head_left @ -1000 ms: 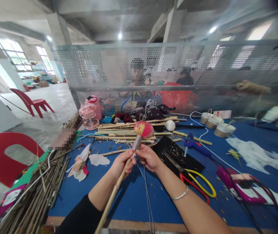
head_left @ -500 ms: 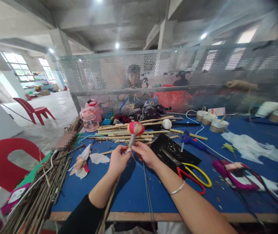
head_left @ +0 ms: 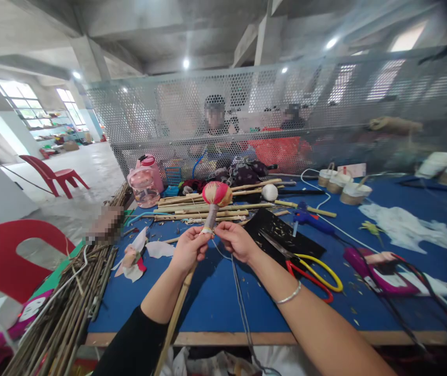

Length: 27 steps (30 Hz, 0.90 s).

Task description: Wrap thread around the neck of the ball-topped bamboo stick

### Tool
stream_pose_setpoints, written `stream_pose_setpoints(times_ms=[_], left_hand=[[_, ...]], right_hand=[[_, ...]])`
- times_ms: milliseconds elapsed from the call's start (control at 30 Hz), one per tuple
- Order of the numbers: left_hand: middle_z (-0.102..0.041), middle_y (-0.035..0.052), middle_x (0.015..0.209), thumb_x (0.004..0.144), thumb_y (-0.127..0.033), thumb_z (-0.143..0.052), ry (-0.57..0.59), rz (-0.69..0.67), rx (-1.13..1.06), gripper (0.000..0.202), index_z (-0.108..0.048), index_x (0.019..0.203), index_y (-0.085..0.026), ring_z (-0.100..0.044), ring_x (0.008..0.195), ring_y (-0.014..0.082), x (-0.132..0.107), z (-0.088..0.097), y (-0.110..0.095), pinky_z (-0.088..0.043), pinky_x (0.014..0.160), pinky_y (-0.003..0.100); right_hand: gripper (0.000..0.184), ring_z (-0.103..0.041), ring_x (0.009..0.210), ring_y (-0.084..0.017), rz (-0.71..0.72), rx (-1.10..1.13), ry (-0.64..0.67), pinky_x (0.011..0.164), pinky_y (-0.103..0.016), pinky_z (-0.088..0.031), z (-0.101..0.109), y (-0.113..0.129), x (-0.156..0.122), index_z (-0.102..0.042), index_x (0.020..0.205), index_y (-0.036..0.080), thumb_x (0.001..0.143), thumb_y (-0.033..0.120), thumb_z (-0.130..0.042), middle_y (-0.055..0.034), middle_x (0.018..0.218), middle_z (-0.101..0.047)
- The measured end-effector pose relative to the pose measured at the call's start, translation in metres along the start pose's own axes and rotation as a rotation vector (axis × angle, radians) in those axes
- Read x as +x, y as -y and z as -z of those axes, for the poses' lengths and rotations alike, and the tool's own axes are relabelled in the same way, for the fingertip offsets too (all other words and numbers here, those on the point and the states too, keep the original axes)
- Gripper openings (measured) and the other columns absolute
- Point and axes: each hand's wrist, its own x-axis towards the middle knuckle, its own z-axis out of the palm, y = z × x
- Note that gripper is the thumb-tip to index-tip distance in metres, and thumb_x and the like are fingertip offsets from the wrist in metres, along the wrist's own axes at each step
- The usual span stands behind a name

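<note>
You seem to be binding the neck of the one padded stick (head_left: 180, 305), its red-and-yellow head near the centre of the frame. Your left hand (head_left: 192, 248) grips it below the grey wrapping (head_left: 210, 216); your right hand (head_left: 237, 241) is pinched narrow just beside, though I cannot tell whether it holds the grey cord (head_left: 238, 292). The next move likely calls for a steady left grip and even tension. On the counter (head_left: 208, 316), count one pair of scissors (head_left: 292, 256) and one glue gun (head_left: 313, 219) right of centre, one white ball (head_left: 269, 192) above them, and three pots (head_left: 355, 194) farther right; the loose sticks (head_left: 227, 208) overlap too much to count.
</note>
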Motion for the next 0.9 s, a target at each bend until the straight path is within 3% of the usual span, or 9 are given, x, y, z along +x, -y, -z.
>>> stream_pose_setpoints(times_ms=[133,233,367,467,533,700,900], left_hand=[[-0.062,0.0010,0.069,0.060,-0.042,-0.078,0.089,0.110,-0.049,0.040,-0.056,0.077,-0.014,-0.039,0.040,0.0009,-0.004,-0.003,0.001,-0.028,0.034,0.013],[-0.064,0.0054,0.071,0.069,-0.049,-0.069,0.066,0.214,0.100,0.040,-0.058,0.081,-0.012,-0.054,0.047,0.0072,-0.004,-0.005,0.008,-0.040,0.042,0.018],[-0.064,0.0049,0.079,0.066,-0.032,-0.073,-0.092,0.027,0.394,0.036,-0.058,0.095,-0.015,-0.057,0.052,0.0103,0.005,-0.010,0.010,-0.041,0.047,0.020],[-0.063,0.0017,0.072,0.060,-0.016,-0.072,-0.148,-0.121,0.581,0.030,-0.059,0.087,-0.016,-0.053,0.051,0.0096,0.013,-0.013,0.007,-0.038,0.048,0.019],[-0.060,-0.0003,0.065,0.062,-0.016,-0.069,-0.174,-0.166,0.657,0.020,-0.058,0.079,-0.017,-0.050,0.048,0.0089,0.016,-0.012,0.008,-0.036,0.046,0.019],[-0.051,-0.0059,0.050,0.068,-0.029,-0.067,-0.215,-0.140,0.563,0.019,-0.054,0.074,-0.017,-0.042,0.038,0.0077,0.015,-0.003,0.016,-0.033,0.038,0.019],[-0.051,-0.0064,0.048,0.063,-0.030,-0.072,-0.192,-0.085,0.359,0.026,-0.053,0.074,-0.016,-0.042,0.038,0.0065,0.015,0.002,0.010,-0.035,0.037,0.018]], right_hand=[[0.040,-0.019,0.035,-0.002,-0.009,0.063,0.124,0.034,-0.020,-0.008,0.000,0.001,0.000,-0.057,0.087,0.017,0.062,0.041,-0.077,0.0082,0.051,-0.047],[0.036,-0.020,0.034,-0.002,-0.018,0.009,0.080,0.034,-0.021,-0.006,0.005,-0.004,0.003,-0.057,0.080,0.015,0.063,0.041,-0.075,0.0073,0.049,-0.047],[0.034,-0.017,0.033,-0.002,-0.057,-0.060,-0.017,0.035,-0.022,-0.005,0.008,-0.009,0.008,-0.056,0.074,0.014,0.061,0.040,-0.074,0.0098,0.043,-0.038],[0.035,-0.019,0.034,-0.002,-0.039,-0.056,-0.027,0.036,-0.023,-0.006,0.004,-0.009,0.008,-0.058,0.076,0.014,0.060,0.039,-0.075,0.0088,0.044,-0.041],[0.035,-0.019,0.034,-0.003,-0.028,-0.064,-0.040,0.036,-0.023,-0.006,0.001,-0.008,0.008,-0.058,0.077,0.015,0.060,0.041,-0.075,0.0090,0.044,-0.040],[0.033,-0.020,0.036,-0.004,-0.010,-0.147,-0.002,0.039,-0.023,-0.009,0.000,-0.007,0.005,-0.057,0.074,0.017,0.064,0.045,-0.072,0.0103,0.042,-0.035],[0.031,-0.020,0.037,-0.004,0.029,-0.151,-0.102,0.039,-0.022,-0.012,0.003,-0.004,0.003,-0.054,0.063,0.018,0.061,0.041,-0.074,0.0102,0.042,-0.033]])
